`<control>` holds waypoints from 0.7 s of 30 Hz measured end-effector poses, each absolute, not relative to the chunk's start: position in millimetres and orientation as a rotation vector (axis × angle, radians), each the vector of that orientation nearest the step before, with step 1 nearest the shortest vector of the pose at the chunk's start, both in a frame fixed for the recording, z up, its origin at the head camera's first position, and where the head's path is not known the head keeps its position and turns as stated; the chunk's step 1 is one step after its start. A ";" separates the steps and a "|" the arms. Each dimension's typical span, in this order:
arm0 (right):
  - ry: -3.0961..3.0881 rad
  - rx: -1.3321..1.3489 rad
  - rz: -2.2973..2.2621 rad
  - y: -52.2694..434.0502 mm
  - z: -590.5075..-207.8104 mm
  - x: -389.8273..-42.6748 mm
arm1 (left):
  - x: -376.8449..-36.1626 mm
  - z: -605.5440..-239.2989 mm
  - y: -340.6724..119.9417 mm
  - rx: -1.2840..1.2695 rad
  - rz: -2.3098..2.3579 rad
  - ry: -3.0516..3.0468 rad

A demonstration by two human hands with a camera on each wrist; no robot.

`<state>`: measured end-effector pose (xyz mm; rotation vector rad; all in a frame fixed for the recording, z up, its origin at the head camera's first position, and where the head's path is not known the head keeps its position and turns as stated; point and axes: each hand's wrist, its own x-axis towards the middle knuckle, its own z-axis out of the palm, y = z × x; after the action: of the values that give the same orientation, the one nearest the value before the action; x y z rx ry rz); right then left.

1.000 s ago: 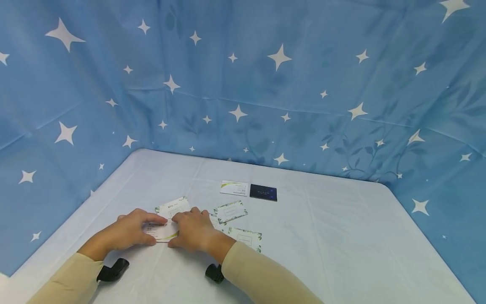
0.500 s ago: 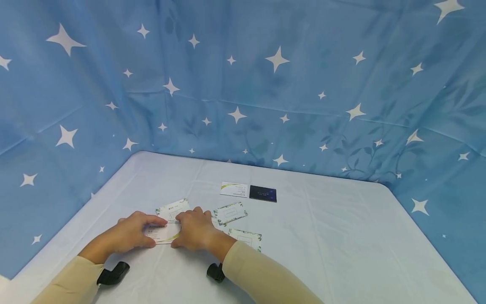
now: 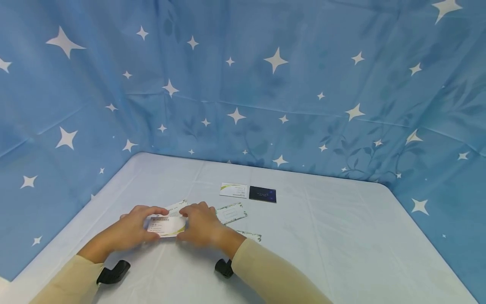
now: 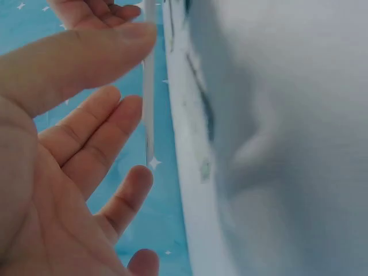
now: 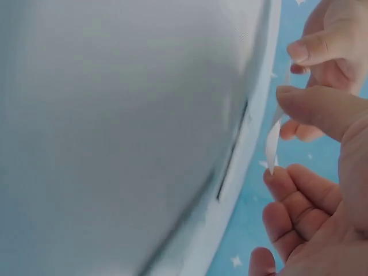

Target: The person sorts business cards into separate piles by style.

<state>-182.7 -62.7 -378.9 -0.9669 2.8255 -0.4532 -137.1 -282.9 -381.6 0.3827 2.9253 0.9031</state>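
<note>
Both hands hold a white business card (image 3: pixel 166 226) with printed text and a yellow-green curve between them. My left hand (image 3: pixel 130 226) pinches its left end between thumb and fingers, and my right hand (image 3: pixel 201 223) does the same at the right end. In the left wrist view the card (image 4: pixel 148 109) appears edge-on, raised off the tabletop. The right wrist view has it as a thin, slightly bent white strip (image 5: pixel 275 138) at the right thumb and fingertips. Just behind it lies a leaf-bordered card (image 3: pixel 176 207), partly covered by the hands and the held card.
To the right lie a leaf-bordered card (image 3: pixel 231 213) and another (image 3: pixel 250 235), mostly behind the right forearm. Farther back, a white card with a yellow curve (image 3: pixel 233 190) sits beside a black card (image 3: pixel 263 194). A blue starred curtain (image 3: pixel 243 84) borders the white table (image 3: pixel 341 236).
The held business card has risen from the tabletop, its face tipping up, and now overlaps the leaf-bordered card behind. The right hand has shifted slightly right and up with it.
</note>
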 end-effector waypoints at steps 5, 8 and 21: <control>2.795 -0.922 -0.606 -40.3 -372.3 -193.5 | -145.0 -375.4 -278.1 0.362 0.866 2.975; 2.799 -0.898 -0.658 -27.0 -370.4 -199.1 | -152.0 -373.6 -273.4 0.370 0.889 2.984; 2.815 -0.832 -0.837 25.7 -369.1 -229.1 | -201.8 -372.8 -233.1 0.365 0.964 2.928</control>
<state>-229.1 25.7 -369.1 -0.8317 2.8153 -0.8371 -201.8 -233.1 -372.8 0.3654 2.9282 0.9642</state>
